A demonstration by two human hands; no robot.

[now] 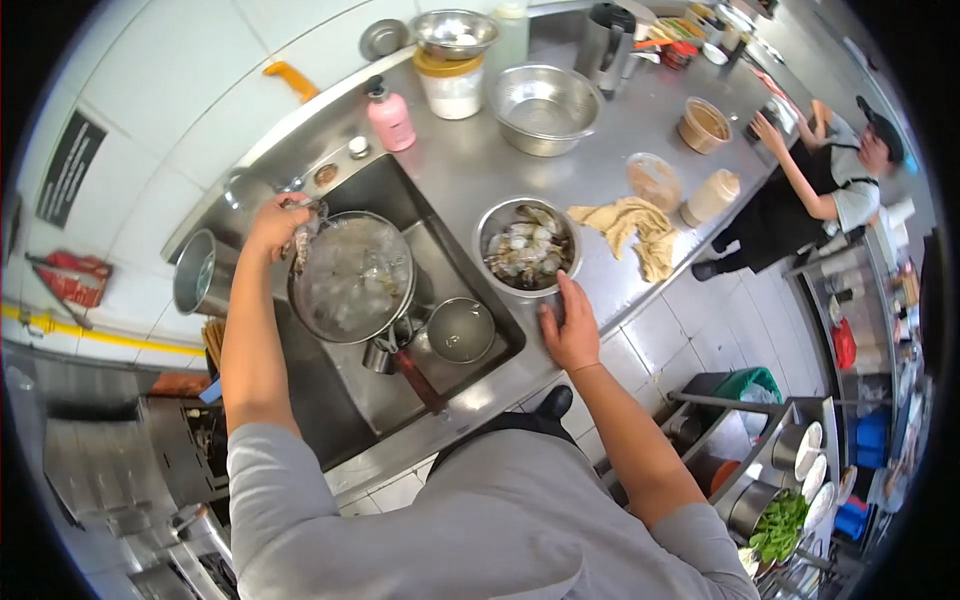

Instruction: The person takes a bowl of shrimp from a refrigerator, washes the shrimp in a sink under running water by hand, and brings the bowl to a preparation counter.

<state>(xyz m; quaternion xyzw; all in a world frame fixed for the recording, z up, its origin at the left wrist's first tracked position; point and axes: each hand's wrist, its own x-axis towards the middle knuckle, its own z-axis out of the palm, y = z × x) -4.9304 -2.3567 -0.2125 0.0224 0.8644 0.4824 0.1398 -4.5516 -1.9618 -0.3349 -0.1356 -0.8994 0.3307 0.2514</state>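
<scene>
My left hand (274,226) is closed on a grey raw shrimp (303,246), at the left rim of a round metal colander or pot (408,285) in the sink. Cloudy, bubbly water (352,270) fills that vessel. My right hand (573,328) has thumb and fingers apart, fingertips touching the near rim of a steel bowl (484,262) on the counter. Several raw shrimp (527,247) lie heaped inside this bowl. A small pot of water (461,331) sits in the sink beside the larger vessel, near a brown handle (419,382).
Along the back of the counter stand a pink pump bottle (391,118), a yellow-lidded tub (449,88) and a perforated steel bowl (546,110). A tan cloth (632,229) and a squeeze bottle (710,198) lie rightward. Another person (812,185) works at the counter's far end.
</scene>
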